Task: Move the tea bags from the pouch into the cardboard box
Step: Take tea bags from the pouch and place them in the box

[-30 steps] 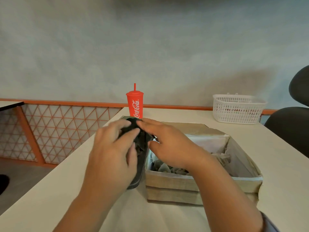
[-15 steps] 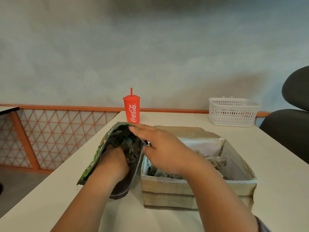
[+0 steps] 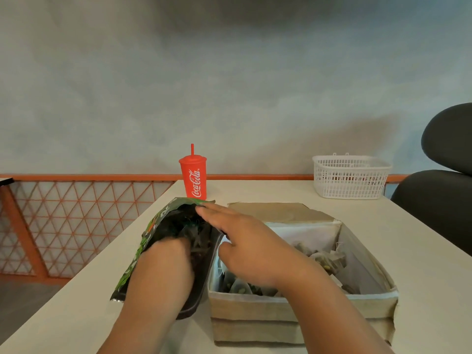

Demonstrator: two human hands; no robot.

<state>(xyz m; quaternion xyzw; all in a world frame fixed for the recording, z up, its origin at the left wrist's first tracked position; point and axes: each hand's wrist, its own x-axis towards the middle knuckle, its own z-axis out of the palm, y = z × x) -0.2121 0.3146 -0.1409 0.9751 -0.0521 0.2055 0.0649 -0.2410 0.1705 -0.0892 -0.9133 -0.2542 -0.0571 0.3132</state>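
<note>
Where the left hand (image 3: pixel 166 267) sits: wrist-deep in the mouth of the pouch (image 3: pixel 139 254); fingers hidden, so their grip cannot be told.
Pouch: dark, green-printed, lying tilted on the table (image 3: pixel 421 251), mouth open, just left of the cardboard box (image 3: pixel 281 310).
Cardboard box: open-topped, pale lining inside, far flap folded back flat.
Tea bags (image 3: pixel 324 259): loose heap inside the box; dark contents in the pouch are too dim to identify.
Right hand (image 3: pixel 252 249): above the box's left end; straight fingers lie on the pouch's right rim, thumb curled beneath, pinching that rim.
Coca-Cola cup (image 3: pixel 195 180): red, lidded, straw upright, behind the pouch.
Basket (image 3: pixel 350 177): white plastic, at the table's far right.
Chair (image 3: pixel 439 195): black, beside the table's right edge.
Lattice railing (image 3: pixel 76 215): orange, left of the table.
</note>
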